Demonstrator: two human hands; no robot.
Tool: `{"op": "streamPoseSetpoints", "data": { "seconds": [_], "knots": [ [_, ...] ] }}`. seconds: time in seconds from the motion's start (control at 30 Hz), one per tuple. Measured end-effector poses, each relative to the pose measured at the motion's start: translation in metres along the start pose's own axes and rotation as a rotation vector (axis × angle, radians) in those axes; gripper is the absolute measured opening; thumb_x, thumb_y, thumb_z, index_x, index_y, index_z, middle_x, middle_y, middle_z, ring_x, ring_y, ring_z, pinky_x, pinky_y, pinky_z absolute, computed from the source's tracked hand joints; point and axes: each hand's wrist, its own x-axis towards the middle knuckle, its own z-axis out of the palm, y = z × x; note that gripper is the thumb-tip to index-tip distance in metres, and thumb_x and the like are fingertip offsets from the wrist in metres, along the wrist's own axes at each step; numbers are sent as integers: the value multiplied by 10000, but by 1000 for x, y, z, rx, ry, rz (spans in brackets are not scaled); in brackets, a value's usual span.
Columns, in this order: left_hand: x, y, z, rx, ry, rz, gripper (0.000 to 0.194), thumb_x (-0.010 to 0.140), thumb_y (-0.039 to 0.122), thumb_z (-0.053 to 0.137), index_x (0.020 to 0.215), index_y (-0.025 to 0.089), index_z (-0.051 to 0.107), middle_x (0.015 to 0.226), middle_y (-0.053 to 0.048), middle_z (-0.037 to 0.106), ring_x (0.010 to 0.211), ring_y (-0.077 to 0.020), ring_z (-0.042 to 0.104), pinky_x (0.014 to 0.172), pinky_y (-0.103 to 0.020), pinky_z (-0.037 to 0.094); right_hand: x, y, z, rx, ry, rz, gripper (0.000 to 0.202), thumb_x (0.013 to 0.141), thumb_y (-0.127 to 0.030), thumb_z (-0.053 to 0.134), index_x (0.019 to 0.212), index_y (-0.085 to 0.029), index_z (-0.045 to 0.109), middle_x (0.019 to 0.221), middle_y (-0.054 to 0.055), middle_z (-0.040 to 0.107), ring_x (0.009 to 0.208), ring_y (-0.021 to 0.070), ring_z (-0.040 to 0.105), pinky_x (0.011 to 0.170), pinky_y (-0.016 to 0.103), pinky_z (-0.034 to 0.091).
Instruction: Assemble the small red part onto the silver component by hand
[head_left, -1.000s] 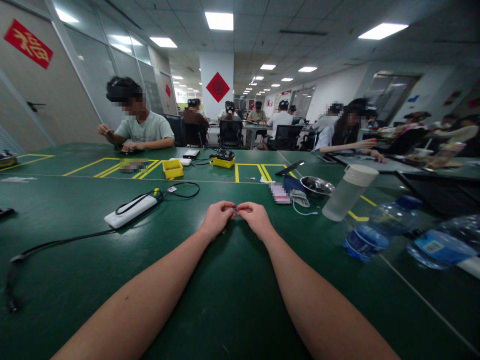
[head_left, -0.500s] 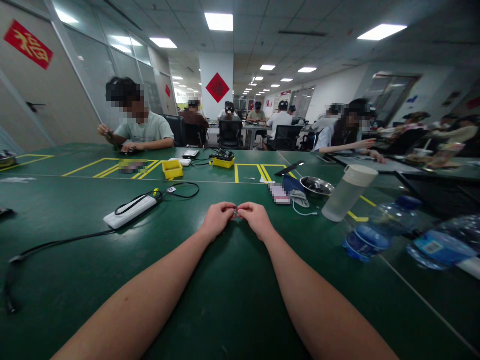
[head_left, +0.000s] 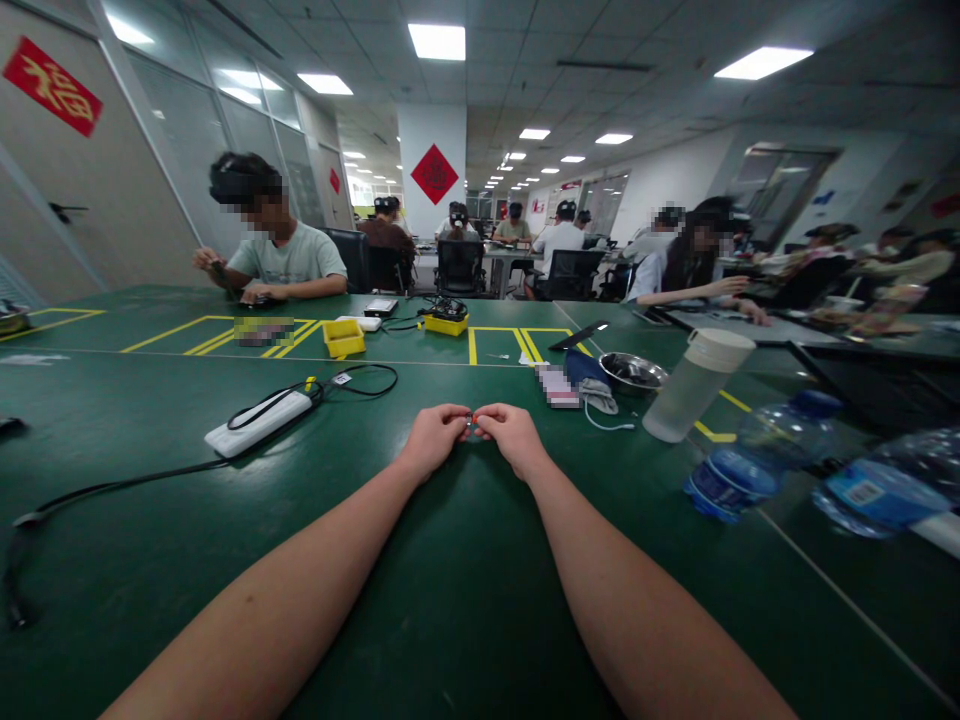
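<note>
Over the middle of the green table (head_left: 480,560), my left hand (head_left: 433,440) and my right hand (head_left: 514,437) meet fingertip to fingertip. Both are closed in a pinch around a tiny object (head_left: 471,421) between them. A bit of orange-red and a glint show on it; the fingers cover the rest, and its kind is too small to make out. Nearest to my right hand lie a pink-and-white packet (head_left: 559,386) and a dark blue and grey cloth pouch (head_left: 592,380) with a white cord.
Left is a white power strip (head_left: 262,425) with black cable. Yellow trays (head_left: 344,338) stand farther back. To the right are a metal bowl (head_left: 634,372), a frosted bottle (head_left: 694,390) and plastic water bottles (head_left: 757,460). People (head_left: 274,240) sit around the table.
Both hands stay in nearly the same place, still pinched together. An orange-red spot now shows at the fingertips where the object looked dark before. The view has shifted very slightly.
</note>
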Motion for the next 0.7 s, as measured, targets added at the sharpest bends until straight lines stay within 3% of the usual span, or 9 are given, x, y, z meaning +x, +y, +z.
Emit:
{"op": "streamPoseSetpoints", "data": {
  "seconds": [0.43, 0.7],
  "knots": [
    [-3, 7, -2, -78, -16, -36, 288, 749, 183, 634, 1019, 138, 723, 841, -67, 739, 680, -133, 643, 660, -230, 503, 1, 4, 0, 20, -58, 17, 172, 721, -194, 642, 865, -133, 712, 782, 60, 729, 719, 174, 697, 645, 259, 535],
    [-1, 8, -5, -248, -21, -147, 276, 752, 182, 651, 1015, 122, 709, 778, -67, 722, 666, -121, 648, 667, -231, 532, 1, 3, -1, 79, 17, 52, 159, 693, -210, 672, 820, -125, 715, 747, 70, 724, 738, 185, 698, 680, 273, 553]
  ]
}}
